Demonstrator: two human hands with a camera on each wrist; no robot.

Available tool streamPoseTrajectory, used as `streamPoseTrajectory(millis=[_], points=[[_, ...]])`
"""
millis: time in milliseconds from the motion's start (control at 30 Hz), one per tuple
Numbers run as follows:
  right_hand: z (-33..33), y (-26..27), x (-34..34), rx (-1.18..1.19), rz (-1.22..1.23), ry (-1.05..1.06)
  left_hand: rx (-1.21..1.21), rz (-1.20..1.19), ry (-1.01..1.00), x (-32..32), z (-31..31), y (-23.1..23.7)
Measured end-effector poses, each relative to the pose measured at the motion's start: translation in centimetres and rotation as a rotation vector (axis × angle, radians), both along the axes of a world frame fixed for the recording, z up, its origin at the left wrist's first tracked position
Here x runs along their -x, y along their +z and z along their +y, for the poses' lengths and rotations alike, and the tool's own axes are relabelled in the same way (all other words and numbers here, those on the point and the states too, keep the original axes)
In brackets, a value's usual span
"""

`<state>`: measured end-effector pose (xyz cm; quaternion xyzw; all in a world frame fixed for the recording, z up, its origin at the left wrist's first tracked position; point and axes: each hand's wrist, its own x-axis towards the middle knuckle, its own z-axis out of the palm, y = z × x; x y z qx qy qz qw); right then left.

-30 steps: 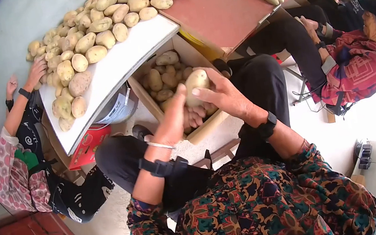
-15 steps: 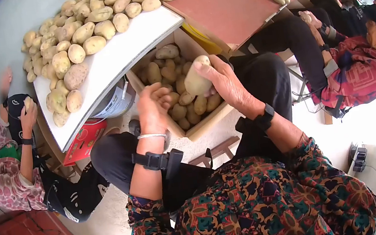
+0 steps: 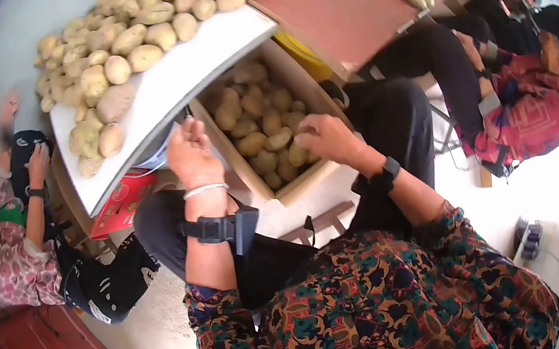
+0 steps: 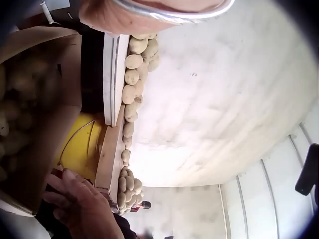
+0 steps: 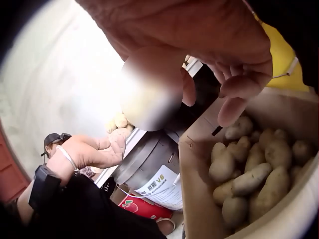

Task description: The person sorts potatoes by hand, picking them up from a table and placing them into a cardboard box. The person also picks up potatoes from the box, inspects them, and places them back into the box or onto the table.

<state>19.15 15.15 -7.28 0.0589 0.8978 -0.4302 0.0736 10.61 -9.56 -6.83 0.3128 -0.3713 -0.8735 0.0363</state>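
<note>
My right hand (image 3: 332,140) hangs over the near right part of a cardboard box (image 3: 220,156), its fingers loosely bent. In the right wrist view, a gap shows between its thumb and fingers, with no potato in their grasp. Potatoes (image 3: 269,122) lie inside the box, and one potato (image 3: 298,153) sits just under the right fingertips in the head view. Left of the box, my left hand (image 3: 192,154) is raised with relaxed fingers, holding nothing. It wears a pale bracelet (image 3: 206,189) at the wrist.
A white-topped table (image 3: 161,95) bears many potatoes (image 3: 128,40); a red-brown table (image 3: 334,6) adjoins it. Beneath stand a grey bucket (image 5: 149,162), a red carton (image 3: 122,200) and a yellow bucket (image 3: 303,55). People sit on the left (image 3: 9,259) and right (image 3: 526,97).
Both hands first hold a potato, then the right alone. Now the potato has left the right hand, which is lower over the box. My left hand has moved away leftward.
</note>
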Motion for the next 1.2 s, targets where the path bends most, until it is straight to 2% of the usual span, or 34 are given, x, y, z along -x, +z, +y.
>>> streamPoseTrajectory(millis=[100, 233, 400, 467, 533, 667, 767, 933, 1000, 1033, 1133, 1167, 1200], points=[[-1.6, 2.3, 1.0, -0.175, 0.098, 0.173, 0.003, 0.007, -0.095, -0.2, 1.1, -0.7], [-3.3, 7.4, 3.4, -0.289, 0.147, 0.332, -0.076, 0.018, -0.089, -1.0, 2.7, -0.8], [-6.4, 11.3, 8.7, -0.429, 0.253, 0.419, -0.11, 0.047, -0.068, -0.6, 3.1, 1.1], [-8.2, 12.7, 10.6, -0.511, 0.291, 0.486, -0.164, 0.025, 0.004, 0.0, 2.6, 1.6], [-9.7, 13.1, 12.6, -0.542, 0.283, 0.52, -0.153, 0.013, 0.031, 0.2, 2.2, 3.1], [-13.5, 13.8, 14.7, -0.572, 0.358, 0.616, -0.245, 0.047, 0.104, 0.2, 1.3, 3.3], [-16.8, 13.9, 15.6, -0.55, 0.305, 0.74, -0.278, 0.087, 0.087, 0.2, 0.8, 3.2], [-23.3, 12.6, 15.2, -0.518, 0.217, 0.817, -0.303, 0.144, 0.114, -0.2, 0.6, 3.2], [-25.6, 12.3, 14.8, -0.466, 0.39, 0.75, -0.341, 0.157, 0.21, -0.4, 0.1, 3.8], [-26.3, 12.3, 15.0, -0.462, 0.388, 0.756, -0.34, 0.168, 0.214, -0.2, -0.3, 3.3], [-28.0, 12.5, 15.7, -0.463, 0.667, 0.929, -0.307, 0.171, 0.2, -0.2, -1.9, 2.2], [-28.7, 12.1, 16.2, -0.461, 0.67, 0.931, -0.341, 0.153, 0.263, -0.4, -2.2, 3.4], [-29.4, 11.6, 16.8, -0.554, 0.765, 0.989, -0.337, 0.159, 0.262, -0.2, -2.7, 3.3]])
